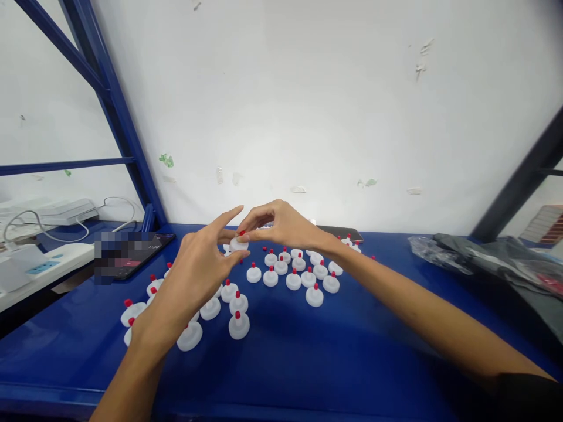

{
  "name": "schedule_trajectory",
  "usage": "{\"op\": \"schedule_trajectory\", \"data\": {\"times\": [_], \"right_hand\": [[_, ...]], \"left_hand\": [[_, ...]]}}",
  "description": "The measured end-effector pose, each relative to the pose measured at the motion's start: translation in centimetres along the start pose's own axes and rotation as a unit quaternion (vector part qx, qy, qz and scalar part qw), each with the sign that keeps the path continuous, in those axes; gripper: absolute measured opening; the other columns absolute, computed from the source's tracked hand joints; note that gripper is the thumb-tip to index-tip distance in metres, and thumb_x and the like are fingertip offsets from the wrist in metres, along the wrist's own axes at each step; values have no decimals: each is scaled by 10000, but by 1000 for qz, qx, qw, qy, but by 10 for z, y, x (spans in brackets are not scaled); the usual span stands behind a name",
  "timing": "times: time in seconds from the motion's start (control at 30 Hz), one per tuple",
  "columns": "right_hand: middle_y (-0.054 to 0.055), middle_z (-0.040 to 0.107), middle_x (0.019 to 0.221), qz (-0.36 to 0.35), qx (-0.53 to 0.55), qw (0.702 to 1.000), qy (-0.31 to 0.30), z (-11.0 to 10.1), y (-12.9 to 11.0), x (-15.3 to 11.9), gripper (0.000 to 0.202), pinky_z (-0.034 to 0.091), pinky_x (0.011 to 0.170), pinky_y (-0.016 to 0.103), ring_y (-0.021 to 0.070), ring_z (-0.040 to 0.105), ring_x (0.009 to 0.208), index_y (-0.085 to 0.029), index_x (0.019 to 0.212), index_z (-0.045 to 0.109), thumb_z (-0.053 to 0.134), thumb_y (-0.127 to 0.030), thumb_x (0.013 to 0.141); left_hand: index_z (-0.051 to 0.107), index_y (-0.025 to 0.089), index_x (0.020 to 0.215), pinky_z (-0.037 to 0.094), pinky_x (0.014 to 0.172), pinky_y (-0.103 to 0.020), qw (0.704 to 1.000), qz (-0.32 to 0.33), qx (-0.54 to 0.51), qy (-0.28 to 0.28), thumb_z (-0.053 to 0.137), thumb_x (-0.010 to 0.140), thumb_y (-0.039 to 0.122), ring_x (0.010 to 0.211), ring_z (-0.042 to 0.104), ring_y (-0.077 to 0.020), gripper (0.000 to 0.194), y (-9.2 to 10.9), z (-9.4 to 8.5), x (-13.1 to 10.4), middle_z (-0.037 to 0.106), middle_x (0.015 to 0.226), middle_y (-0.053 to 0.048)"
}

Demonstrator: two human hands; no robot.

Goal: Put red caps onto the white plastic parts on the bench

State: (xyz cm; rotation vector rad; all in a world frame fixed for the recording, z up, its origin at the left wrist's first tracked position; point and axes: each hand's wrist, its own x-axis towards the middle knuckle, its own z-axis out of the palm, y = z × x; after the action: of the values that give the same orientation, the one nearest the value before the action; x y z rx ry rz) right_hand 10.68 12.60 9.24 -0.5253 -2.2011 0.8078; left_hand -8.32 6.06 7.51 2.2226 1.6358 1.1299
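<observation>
Between my two hands, above the blue table (pixel 281 363), is a white round bottle cap (pixel 238 245) with a small red tip on top. My left hand (pixel 204 258) grips the cap's body from the left, thumb at its lower side. My right hand (pixel 275 225) reaches in from the right, its thumb and fingers closed at the red tip. Several more white caps with red tips stand upright below my left hand, such as the front cap (pixel 238 326). Another group, with a cap (pixel 314 295) at its front, stands under my right forearm.
At left lie a tablet or phone (pixel 145 252) with a lit screen and a white power strip (pixel 48 269) with cables. A dark phone (pixel 341 232) lies by the wall. Grey cloth (pixel 497 264) and clear plastic (pixel 433 255) lie at right. Blue shelf posts (pixel 118 117) frame the table.
</observation>
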Motion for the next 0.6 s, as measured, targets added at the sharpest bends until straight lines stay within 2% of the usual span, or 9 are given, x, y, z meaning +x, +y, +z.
{"op": "schedule_trajectory", "data": {"times": [0.1, 0.2, 0.3, 0.37, 0.43, 0.5, 0.6], "right_hand": [[29, 789, 849, 11, -48, 998, -27, -1, 0, -2, 91, 548, 752, 275, 161, 732, 809, -179, 892, 792, 744, -218, 825], [23, 794, 802, 51, -79, 992, -83, -1, 0, -3, 110, 546, 710, 258, 169, 747, 786, -179, 886, 796, 733, -176, 796], [23, 805, 832, 78, -88, 980, -158, 1, 3, -4, 101, 537, 685, 243, 172, 755, 793, -181, 884, 798, 749, -180, 795], [16, 809, 853, 89, -89, 969, -213, 5, 6, -5, 97, 527, 682, 228, 161, 755, 793, -186, 893, 798, 761, -182, 804], [4, 804, 833, 94, -103, 958, -252, 10, 11, -5, 89, 515, 674, 212, 149, 751, 779, -186, 886, 794, 769, -167, 802], [-8, 791, 791, 89, -135, 949, -271, 15, 16, -5, 82, 497, 652, 204, 140, 740, 750, -183, 865, 786, 773, -144, 794], [-19, 769, 746, 75, -204, 937, -274, 21, 20, -5, 78, 454, 598, 209, 132, 709, 700, -185, 845, 782, 791, -148, 777]], "left_hand": [[404, 394, 1551, 601, 803, -398, 998, -20, -18, -50, 755, 819, 379, 1042, 741, -287, 812, -3, 2, 1, 796, 1133, -13], [404, 360, 1555, 615, 788, -394, 997, -24, -27, -64, 789, 781, 415, 1142, 708, -307, 866, -8, -1, 4, 769, 1205, -62], [463, 325, 1518, 630, 690, -364, 998, -28, -51, -30, 794, 759, 455, 1096, 727, -315, 838, -13, -9, 7, 752, 1220, -100], [515, 329, 1474, 624, 637, -342, 998, -37, -53, 6, 764, 787, 478, 1037, 746, -305, 745, -13, -14, 8, 766, 1176, -88], [578, 325, 1416, 625, 670, -347, 997, -50, -34, 50, 718, 836, 474, 980, 759, -287, 615, -10, -17, 7, 786, 1112, -68], [629, 313, 1363, 626, 749, -367, 994, -59, -19, 88, 679, 875, 458, 945, 764, -272, 512, -6, -18, 6, 797, 1056, -54], [664, 312, 1324, 622, 773, -367, 992, -60, -20, 109, 663, 889, 448, 941, 766, -270, 455, -2, -16, 4, 800, 1027, -44]]}}
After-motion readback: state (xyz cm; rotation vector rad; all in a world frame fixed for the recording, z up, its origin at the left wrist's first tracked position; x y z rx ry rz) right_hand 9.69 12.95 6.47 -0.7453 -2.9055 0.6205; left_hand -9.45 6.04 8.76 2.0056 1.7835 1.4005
